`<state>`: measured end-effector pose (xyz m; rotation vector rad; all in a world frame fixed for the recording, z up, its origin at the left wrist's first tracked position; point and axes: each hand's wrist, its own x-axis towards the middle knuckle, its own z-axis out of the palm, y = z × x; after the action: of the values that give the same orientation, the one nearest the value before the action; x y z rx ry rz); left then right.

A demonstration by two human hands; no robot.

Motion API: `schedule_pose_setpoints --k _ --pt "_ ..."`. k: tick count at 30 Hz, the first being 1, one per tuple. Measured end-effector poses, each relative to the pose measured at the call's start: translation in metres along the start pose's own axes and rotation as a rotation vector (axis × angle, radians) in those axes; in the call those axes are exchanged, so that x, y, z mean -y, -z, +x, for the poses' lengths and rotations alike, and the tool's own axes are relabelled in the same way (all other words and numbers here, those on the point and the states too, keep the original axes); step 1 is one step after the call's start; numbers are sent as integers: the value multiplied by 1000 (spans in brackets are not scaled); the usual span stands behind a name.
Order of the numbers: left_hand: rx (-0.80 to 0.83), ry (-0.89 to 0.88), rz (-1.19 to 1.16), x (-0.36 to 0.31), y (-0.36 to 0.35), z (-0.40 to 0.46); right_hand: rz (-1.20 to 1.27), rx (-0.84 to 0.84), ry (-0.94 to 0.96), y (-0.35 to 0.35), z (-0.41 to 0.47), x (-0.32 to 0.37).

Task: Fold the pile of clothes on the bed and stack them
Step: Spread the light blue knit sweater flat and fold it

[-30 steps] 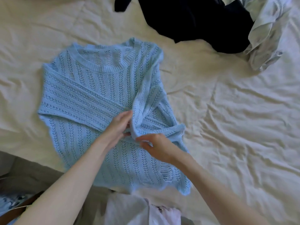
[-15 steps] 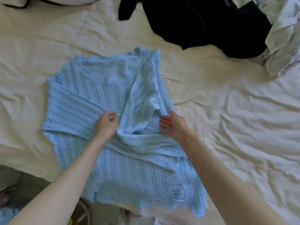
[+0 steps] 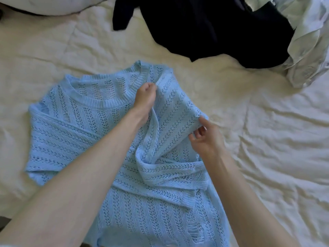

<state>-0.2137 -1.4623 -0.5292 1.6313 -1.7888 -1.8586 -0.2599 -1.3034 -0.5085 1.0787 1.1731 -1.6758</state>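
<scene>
A light blue open-knit sweater [image 3: 74, 139] lies flat on the cream bed sheet [image 3: 267, 139], neckline away from me, both sleeves folded across its body. My left hand [image 3: 145, 96] grips the sweater's fabric near the right shoulder, beside the collar, fingers curled. My right hand [image 3: 204, 138] pinches the sweater's right side edge at mid height, where the knit bunches into a ridge. A black garment [image 3: 222, 27] and a pale crumpled garment [image 3: 311, 41] lie unfolded at the far right of the bed.
A white pillow [image 3: 49, 4] sits at the top left corner. Wrinkled bare sheet spreads to the right of the sweater and to its left. The bed's near edge runs along the bottom left.
Both hands moved up the sweater from its middle. The left went to the shoulder by the collar, the right to the side edge. The right sleeve now lies folded across the body.
</scene>
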Motion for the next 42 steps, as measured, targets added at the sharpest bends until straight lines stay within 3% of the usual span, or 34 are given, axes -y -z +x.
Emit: schedule_pose_setpoints --k 2,5,8,13,15,18,20,23,26,28,32,38,40,42 --pt "24 36 -73 -6 -7 5 -41 -6 122 6 2 3" --pt "49 -57 333 1 -6 0 -361 7 230 21 2 -7" --pt "-101 -175 641 24 3 -28 -916 57 373 48 -1 -20" --pt "-168 -221 697 84 15 -120 -1979 170 803 107 -19 -39" --pt "-198 -170 654 103 14 -153 -2186 140 831 122 -26 -38" --pt "-254 -23 430 121 8 -188 -1986 151 909 125 -43 -38" --pt "-242 186 115 125 9 -198 -1830 252 950 121 -57 -44" --pt "53 510 -408 123 28 -198 -1743 577 795 111 -81 -69" --pt "214 562 -470 124 57 -194 -1769 897 696 105 -91 -99" --pt "197 542 -373 127 76 -190 -1763 939 599 101 -93 -113" --pt "287 440 -92 132 107 -191 -1710 726 448 95 -86 -119" --pt "241 330 78 150 114 -203 -1466 315 315 83 -58 -113" --pt "112 338 8 155 124 -202 -1292 200 244 75 -50 -111" --pt "-124 237 173 162 140 -199 -1135 156 159 64 -45 -110"
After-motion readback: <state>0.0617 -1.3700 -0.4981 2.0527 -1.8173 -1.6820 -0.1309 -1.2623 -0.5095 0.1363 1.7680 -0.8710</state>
